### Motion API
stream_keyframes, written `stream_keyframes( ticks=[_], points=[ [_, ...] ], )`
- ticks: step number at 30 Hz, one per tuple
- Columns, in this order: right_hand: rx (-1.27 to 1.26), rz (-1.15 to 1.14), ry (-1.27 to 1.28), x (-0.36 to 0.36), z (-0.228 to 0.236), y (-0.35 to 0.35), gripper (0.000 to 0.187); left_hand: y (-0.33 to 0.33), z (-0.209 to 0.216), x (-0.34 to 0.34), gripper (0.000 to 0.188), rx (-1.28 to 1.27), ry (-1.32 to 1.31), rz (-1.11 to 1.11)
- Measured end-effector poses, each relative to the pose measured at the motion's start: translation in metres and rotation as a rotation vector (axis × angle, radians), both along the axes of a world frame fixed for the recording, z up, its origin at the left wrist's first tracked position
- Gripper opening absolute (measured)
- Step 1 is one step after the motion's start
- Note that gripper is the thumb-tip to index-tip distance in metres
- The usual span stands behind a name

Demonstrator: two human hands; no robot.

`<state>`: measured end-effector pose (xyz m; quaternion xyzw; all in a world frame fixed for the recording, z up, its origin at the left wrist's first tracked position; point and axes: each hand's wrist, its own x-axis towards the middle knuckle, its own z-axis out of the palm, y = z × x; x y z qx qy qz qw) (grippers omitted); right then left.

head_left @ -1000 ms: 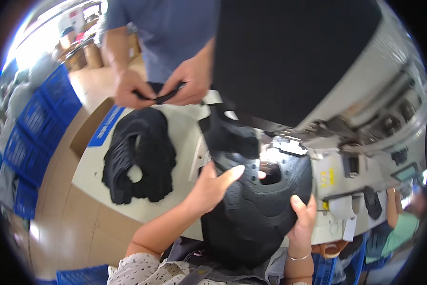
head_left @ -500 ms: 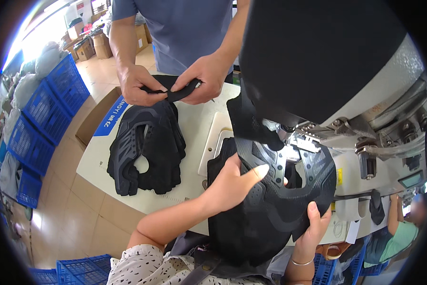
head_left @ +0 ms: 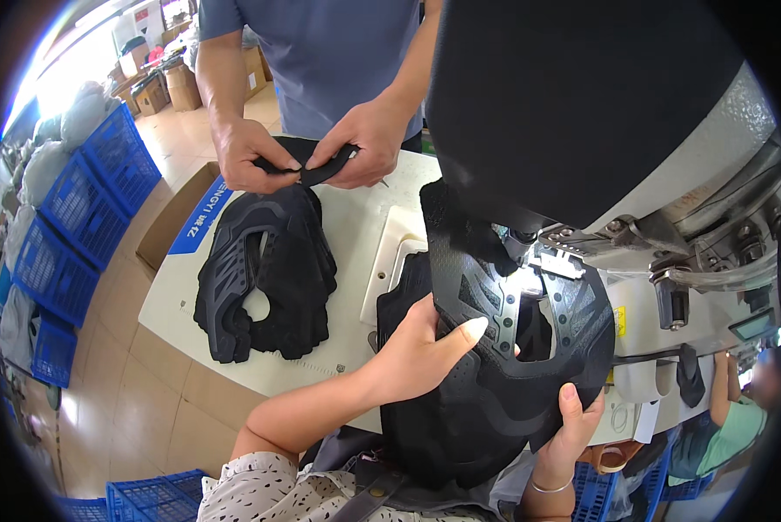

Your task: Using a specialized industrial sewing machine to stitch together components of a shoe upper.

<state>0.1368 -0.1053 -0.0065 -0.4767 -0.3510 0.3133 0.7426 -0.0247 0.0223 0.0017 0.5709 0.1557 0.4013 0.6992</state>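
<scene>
A black shoe upper (head_left: 521, 374) with eyelets on both sides of its throat opening lies under the head of a sewing machine (head_left: 582, 113). Its far part sits at the lit needle area (head_left: 530, 261). My left hand (head_left: 430, 352) grips the upper's left side, thumb on top and fingers mostly hidden beneath. On the near right edge, my right hand (head_left: 571, 426) pinches it with the thumb above. More black material (head_left: 434, 435) hangs below my left hand toward my lap. A stack of similar uppers (head_left: 269, 278) rests on the white table (head_left: 356, 226), left of the machine.
Across the table a co-worker's hands (head_left: 312, 157) hold a black piece. A cardboard box (head_left: 169, 222) stands beside the table's left edge. Blue crates (head_left: 69, 204) with white bags line the far left. Another person (head_left: 730, 426) sits at the right.
The shoe upper has shifted slightly toward me under the needle area, and both my hands have moved with it. The co-worker's hands remain on the black piece.
</scene>
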Motion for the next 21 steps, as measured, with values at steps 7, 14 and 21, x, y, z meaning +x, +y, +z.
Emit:
stream_keyframes(
  ticks=[7, 14, 21],
  points=[
    [0.038, 0.025, 0.024, -0.0013, -0.0035, -0.0022, 0.041, 0.0005, -0.0005, -0.0010, 0.026, -0.034, -0.053, -0.074],
    [0.022, 0.011, 0.024, -0.0009, -0.0027, -0.0028, 0.041, -0.0018, 0.0013, 0.0019, 0.026, -0.132, -0.076, -0.075],
    [0.015, 0.010, 0.024, 0.0030, -0.0083, 0.0004, 0.040, -0.0020, -0.0036, 0.0072, 0.028, -0.119, -0.052, -0.005]
  ],
)
